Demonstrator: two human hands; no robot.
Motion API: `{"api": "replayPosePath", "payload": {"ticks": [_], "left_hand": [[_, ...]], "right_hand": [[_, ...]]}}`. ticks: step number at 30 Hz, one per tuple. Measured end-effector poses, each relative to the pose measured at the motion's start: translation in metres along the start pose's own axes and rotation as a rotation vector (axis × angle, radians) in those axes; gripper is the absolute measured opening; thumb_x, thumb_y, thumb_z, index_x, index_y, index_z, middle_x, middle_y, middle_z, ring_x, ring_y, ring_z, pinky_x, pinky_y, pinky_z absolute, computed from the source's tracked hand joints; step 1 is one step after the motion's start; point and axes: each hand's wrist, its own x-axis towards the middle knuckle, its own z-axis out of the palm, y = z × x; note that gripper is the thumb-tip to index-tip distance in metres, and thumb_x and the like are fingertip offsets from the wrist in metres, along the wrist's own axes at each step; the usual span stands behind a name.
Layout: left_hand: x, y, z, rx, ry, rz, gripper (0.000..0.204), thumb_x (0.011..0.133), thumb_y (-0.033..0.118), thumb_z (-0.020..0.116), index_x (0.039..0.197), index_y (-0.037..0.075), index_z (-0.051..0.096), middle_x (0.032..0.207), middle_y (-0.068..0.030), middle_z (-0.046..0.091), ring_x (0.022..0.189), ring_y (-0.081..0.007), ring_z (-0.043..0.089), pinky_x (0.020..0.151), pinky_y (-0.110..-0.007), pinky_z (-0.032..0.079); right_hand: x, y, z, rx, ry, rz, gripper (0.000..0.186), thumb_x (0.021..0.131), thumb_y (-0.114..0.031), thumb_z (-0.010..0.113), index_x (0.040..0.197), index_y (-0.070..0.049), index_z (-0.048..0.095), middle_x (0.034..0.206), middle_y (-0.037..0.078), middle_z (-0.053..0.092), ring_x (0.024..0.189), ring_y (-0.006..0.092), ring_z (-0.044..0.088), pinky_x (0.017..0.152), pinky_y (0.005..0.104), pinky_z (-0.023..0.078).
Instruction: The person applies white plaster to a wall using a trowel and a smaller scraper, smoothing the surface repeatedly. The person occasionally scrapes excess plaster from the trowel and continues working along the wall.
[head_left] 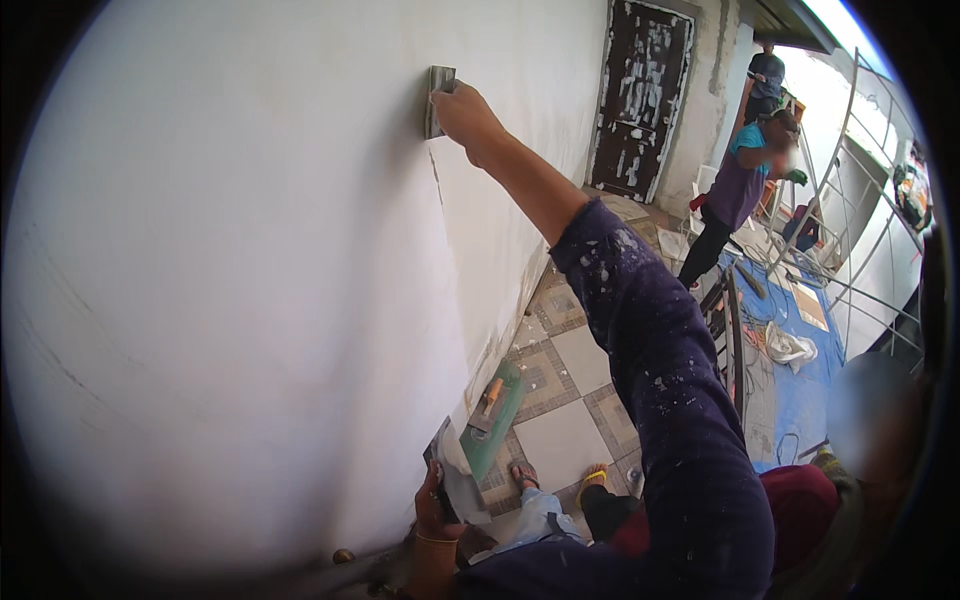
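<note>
High on the white wall [250, 250], my right hand [467, 117] is closed around a flat rectangular trowel [435, 103] and holds its plate against the surface. The arm is stretched far out, in a dark sleeve spattered with white. Low by the wall, my left hand [433, 505] grips a metal plasterer's trowel [463, 498] that carries white putty [453, 452]; its handle is hidden. Below the right hand, a thin dark line [437, 175] runs down the wall, where a smooth white area meets a creamier one.
On the tiled floor [565, 440] lies a green board [508, 415] with an orange-handled trowel [490, 400]. A person in a maroon top [800, 510] is close on the right. Beyond are a worker [740, 185], a blue tarp [800, 380], metal scaffolding [850, 180] and a patched dark door [640, 100].
</note>
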Motion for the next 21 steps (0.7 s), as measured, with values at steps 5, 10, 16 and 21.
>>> {"api": "replayPosePath", "payload": {"ticks": [5, 10, 16, 21], "left_hand": [[0.044, 0.05, 0.083, -0.282, -0.241, -0.031, 0.039, 0.1, 0.032, 0.044, 0.129, 0.007, 0.051, 0.123, -0.0085, 0.06, 0.112, -0.0246, 0.058, 0.097, -0.04, 0.047], [0.021, 0.093, 0.153, -0.388, -0.581, 0.056, 0.044, 0.1, 0.036, 0.043, 0.13, 0.005, 0.05, 0.122, -0.014, 0.059, 0.109, -0.028, 0.059, 0.095, -0.045, 0.047], [-0.039, 0.109, 0.167, -0.372, -0.477, -0.171, 0.054, 0.1, 0.046, 0.036, 0.132, 0.004, 0.048, 0.113, -0.0169, 0.061, 0.097, -0.0277, 0.064, 0.085, -0.044, 0.053], [-0.045, 0.119, 0.152, 0.17, -0.555, 0.463, 0.051, 0.097, 0.038, 0.05, 0.133, 0.003, 0.047, 0.12, -0.0166, 0.059, 0.106, -0.028, 0.061, 0.092, -0.045, 0.051]], "right_hand": [[-0.125, 0.024, -0.03, 0.164, -0.384, -0.423, 0.036, 0.102, -0.022, 0.043, 0.129, 0.001, 0.049, 0.112, 0.006, 0.058, 0.098, 0.0081, 0.049, 0.087, 0.0266, 0.042], [-0.249, 0.024, -0.039, -0.083, -0.437, -1.137, 0.06, 0.079, -0.004, 0.066, 0.135, -0.021, 0.052, 0.134, 0.01, 0.053, 0.12, 0.0297, 0.052, 0.101, 0.0485, 0.037], [-0.305, 0.019, -0.027, -0.21, -0.417, -1.204, 0.047, 0.08, -0.019, 0.064, 0.12, -0.043, 0.062, 0.136, -0.001, 0.049, 0.123, 0.029, 0.046, 0.104, 0.0552, 0.034], [-0.303, 0.019, -0.024, -0.372, -0.415, -1.196, 0.049, 0.079, -0.017, 0.065, 0.121, -0.041, 0.062, 0.135, 0.0, 0.049, 0.125, 0.0314, 0.044, 0.103, 0.0497, 0.038]]}}
